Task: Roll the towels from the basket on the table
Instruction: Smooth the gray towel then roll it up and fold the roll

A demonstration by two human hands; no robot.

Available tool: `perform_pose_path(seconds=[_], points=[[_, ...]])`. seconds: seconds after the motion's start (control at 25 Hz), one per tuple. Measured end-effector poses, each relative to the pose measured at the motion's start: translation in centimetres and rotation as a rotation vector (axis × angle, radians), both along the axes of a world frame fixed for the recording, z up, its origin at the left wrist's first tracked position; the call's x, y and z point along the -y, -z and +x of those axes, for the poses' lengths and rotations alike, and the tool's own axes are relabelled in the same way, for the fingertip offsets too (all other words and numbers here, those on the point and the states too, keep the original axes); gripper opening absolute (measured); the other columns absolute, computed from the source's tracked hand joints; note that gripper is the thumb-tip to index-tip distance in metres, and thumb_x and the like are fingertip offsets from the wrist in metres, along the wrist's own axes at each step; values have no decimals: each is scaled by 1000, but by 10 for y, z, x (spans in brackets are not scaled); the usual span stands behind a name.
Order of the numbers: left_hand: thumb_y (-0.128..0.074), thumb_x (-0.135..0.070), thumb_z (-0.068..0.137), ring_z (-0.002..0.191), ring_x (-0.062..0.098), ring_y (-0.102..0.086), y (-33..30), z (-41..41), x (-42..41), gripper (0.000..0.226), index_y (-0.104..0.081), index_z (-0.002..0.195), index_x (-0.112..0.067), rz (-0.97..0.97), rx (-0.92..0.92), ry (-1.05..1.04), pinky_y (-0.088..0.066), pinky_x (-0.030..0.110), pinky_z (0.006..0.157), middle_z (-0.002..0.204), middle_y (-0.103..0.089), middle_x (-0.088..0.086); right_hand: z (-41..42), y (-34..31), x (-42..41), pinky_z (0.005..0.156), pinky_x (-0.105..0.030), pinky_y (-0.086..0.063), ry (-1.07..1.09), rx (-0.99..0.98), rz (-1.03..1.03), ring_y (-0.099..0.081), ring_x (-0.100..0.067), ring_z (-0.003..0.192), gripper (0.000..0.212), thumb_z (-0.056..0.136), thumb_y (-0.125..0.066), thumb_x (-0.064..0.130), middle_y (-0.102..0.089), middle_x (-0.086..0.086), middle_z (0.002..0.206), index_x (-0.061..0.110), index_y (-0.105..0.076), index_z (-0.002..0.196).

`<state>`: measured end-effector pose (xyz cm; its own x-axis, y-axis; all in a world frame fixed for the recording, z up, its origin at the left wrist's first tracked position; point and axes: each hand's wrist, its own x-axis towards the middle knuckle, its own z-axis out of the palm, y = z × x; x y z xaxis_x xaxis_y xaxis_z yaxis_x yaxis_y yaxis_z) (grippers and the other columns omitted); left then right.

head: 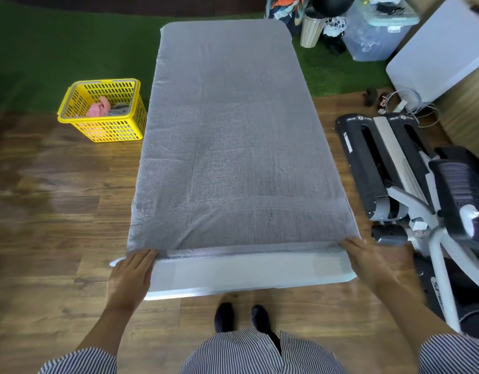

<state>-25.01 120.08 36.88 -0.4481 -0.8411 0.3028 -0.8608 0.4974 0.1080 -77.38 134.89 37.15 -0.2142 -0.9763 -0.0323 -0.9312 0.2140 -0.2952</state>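
Note:
A large grey towel (pixel 233 136) lies spread flat over almost the whole white table (pixel 246 273), leaving only the near strip of tabletop bare. My left hand (pixel 133 271) rests with straight fingers on the towel's near left corner. At the near right corner my right hand (pixel 365 259) does the same, fingers extended onto the hem. A yellow basket (pixel 103 110) stands on the floor to the left of the table, holding a pink towel (pixel 99 107) and a grey cloth (pixel 119 108).
Black and white exercise equipment (pixel 411 179) crowds the floor right of the table. A clear storage bin (pixel 373 36), a ribbed pot (pixel 311 31) and a white case (pixel 438 58) stand at the far right. My feet (pixel 241 317) are at the table's near edge.

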Motion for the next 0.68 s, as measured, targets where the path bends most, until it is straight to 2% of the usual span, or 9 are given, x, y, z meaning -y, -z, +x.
perform_pose_path(seconds=[0.08, 0.16, 0.28, 0.36, 0.44, 0.56, 0.6, 0.68], points=[[-51, -6, 81, 79, 30, -67, -4, -6, 1, 25, -72, 93, -9, 9, -31, -90, -50, 41, 61, 89, -70, 3, 2, -1, 1, 47, -39, -52, 23, 33, 25, -64, -34, 61, 40, 61, -65, -24, -65, -16, 91, -1, -68, 94], [-51, 2, 74, 73, 29, -66, -7, -5, -2, 29, -72, 91, -10, 17, -29, -108, -48, 39, 57, 84, -70, 3, 0, -1, -2, 50, -43, -51, 74, 69, 31, -60, -36, 62, 31, 68, -59, -20, -63, -15, 88, 0, -66, 91], [-39, -6, 75, 70, 30, -66, -6, 8, 0, 33, -65, 94, -15, 75, 52, 3, -48, 40, 58, 82, -68, 2, -3, -1, -9, 59, -41, -49, 99, 108, 53, -57, -33, 67, 19, 76, -56, -11, -60, -9, 82, 2, -64, 86], [-37, -12, 79, 73, 29, -67, -7, 10, 5, 29, -60, 97, -18, 115, 89, 14, -48, 42, 59, 84, -68, 1, -2, -6, -9, 60, -36, -46, 97, 128, 42, -53, -26, 64, 14, 78, -59, -8, -56, -2, 76, 5, -64, 82], [-44, -15, 84, 75, 30, -66, -9, 3, 6, 23, -62, 97, -16, 107, 112, -63, -47, 43, 61, 87, -68, 3, 3, -13, -4, 58, -35, -44, 114, 141, 15, -48, -22, 62, 12, 79, -61, -6, -51, 1, 75, 6, -62, 82], [-65, -12, 86, 77, 34, -63, -19, -8, 3, 5, -66, 89, -8, 53, 118, -246, -44, 48, 63, 91, -66, 10, 10, -16, 0, 54, -41, -47, 131, 125, -7, -52, -29, 62, 13, 78, -61, -7, -52, -9, 89, 1, -59, 89], [-67, -12, 86, 78, 36, -62, -19, -10, 2, 5, -66, 87, -7, 39, 108, -280, -43, 48, 64, 92, -66, 12, 11, -14, 0, 52, -42, -48, 126, 108, -17, -55, -32, 61, 13, 78, -62, -8, -53, -13, 90, -1, -59, 88], [-59, -19, 87, 77, 38, -61, -15, -9, -2, 14, -68, 87, -8, 26, 97, -305, -44, 49, 65, 91, -66, 14, 11, -9, -2, 49, -43, -49, 117, 95, -24, -57, -36, 60, 10, 78, -63, -9, -56, -14, 87, -2, -61, 85]])
